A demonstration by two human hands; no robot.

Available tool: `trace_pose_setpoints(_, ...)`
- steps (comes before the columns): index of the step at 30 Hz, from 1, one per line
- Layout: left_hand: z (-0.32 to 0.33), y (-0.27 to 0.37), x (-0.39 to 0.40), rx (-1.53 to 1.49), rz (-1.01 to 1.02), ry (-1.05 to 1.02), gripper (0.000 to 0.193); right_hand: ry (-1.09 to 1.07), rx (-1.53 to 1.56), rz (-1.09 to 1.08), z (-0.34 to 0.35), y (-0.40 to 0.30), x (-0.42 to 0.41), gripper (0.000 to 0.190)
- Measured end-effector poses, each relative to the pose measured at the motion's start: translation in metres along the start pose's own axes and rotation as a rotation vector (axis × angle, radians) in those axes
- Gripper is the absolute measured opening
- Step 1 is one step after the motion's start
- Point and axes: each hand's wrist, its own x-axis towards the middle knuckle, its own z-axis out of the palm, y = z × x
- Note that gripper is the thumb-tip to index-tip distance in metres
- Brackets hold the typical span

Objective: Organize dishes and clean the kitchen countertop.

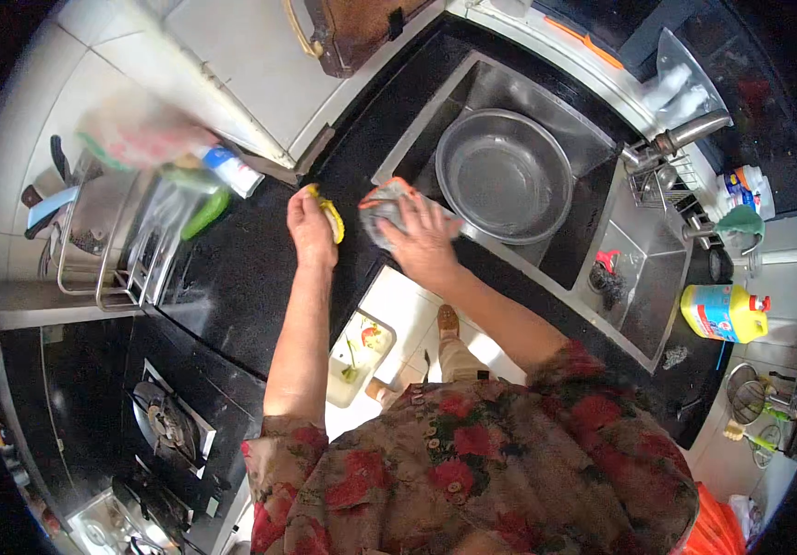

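My left hand (312,225) is closed around a yellow cloth or sponge (332,219), held over the black countertop (232,277). To its right, my right hand (416,232) lies with spread fingers on a grey cloth with an orange edge (379,208), pressing it on the counter beside the sink's near rim. A large round metal basin (502,177) sits in the left sink bowl (426,149), just beyond my right hand.
At the left stand a wire rack (111,236) with knives and a green vegetable (206,214). Gas burners (170,420) lie lower left. The faucet (676,139) and a yellow detergent bottle (724,313) are right. A bin with scraps (364,347) stands below the counter edge.
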Motion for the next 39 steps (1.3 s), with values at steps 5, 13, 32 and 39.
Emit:
trace_pose_setpoints(5, 0.095, -0.016, -0.030, 0.140, -0.040, -0.124, 0.037, 0.024, -0.271, 0.297, -0.057, 0.059, -0.075, 0.030)
trace_pose_setpoints(13, 0.201, -0.048, -0.070, 0.904, 0.629, -0.584, 0.032, 0.099, -0.001, 0.782, -0.130, 0.136, -0.100, 0.029)
trace_pose_setpoints(32, 0.070, -0.019, 0.000, 0.989, 0.514, 0.020, 0.019, 0.026, -0.133, -0.412, 0.034, 0.110, 0.195, 0.016)
trace_pose_setpoints(39, 0.075, -0.025, 0.003, 1.038, 0.552, -0.042, 0.015, 0.059, -0.523, -0.042, 0.036, 0.290, 0.277, 0.017)
